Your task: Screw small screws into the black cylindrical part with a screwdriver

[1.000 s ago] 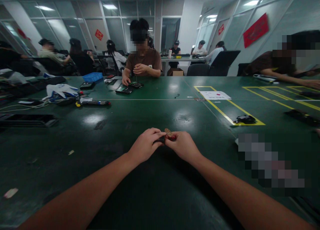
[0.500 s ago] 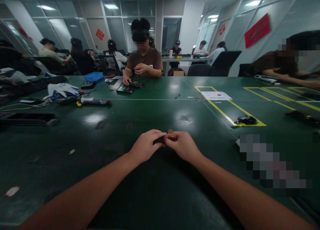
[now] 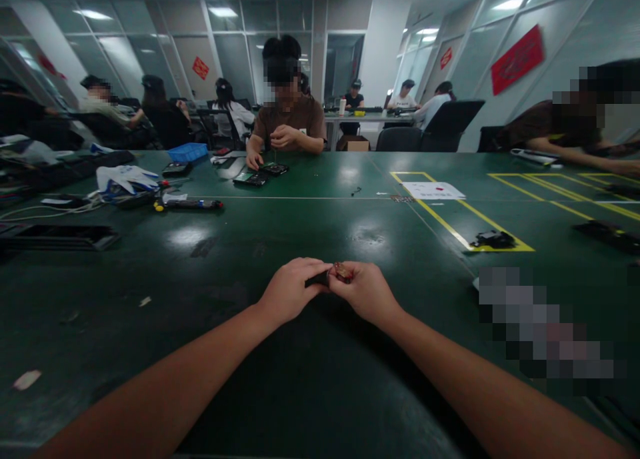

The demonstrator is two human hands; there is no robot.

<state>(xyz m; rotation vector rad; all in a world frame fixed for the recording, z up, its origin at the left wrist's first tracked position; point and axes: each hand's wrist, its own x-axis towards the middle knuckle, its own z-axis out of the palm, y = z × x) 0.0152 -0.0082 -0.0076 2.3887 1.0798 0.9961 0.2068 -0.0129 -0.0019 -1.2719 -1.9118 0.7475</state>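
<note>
Both hands meet above the green table, close in front of me. My left hand (image 3: 293, 291) is closed, thumb and fingers pinching a small dark part (image 3: 317, 279) that is mostly hidden in its grip. Fingers curled, my right hand (image 3: 369, 291) grips a small reddish-brown piece (image 3: 342, 271) with a coppery shine. The fingertips of the two hands touch or nearly touch. Whether the dark part and the reddish piece are joined, I cannot tell.
On the left lie white-and-blue gloves (image 3: 125, 180), a screwdriver-like tool (image 3: 193, 204) and a black tray (image 3: 60, 236). A black part (image 3: 494, 239) sits inside yellow tape at right, near a paper sheet (image 3: 434, 190). A co-worker (image 3: 290, 122) handles parts opposite.
The reddish-brown piece has turned and sits lower against my right fingers. Both hands stay in nearly the same place.
</note>
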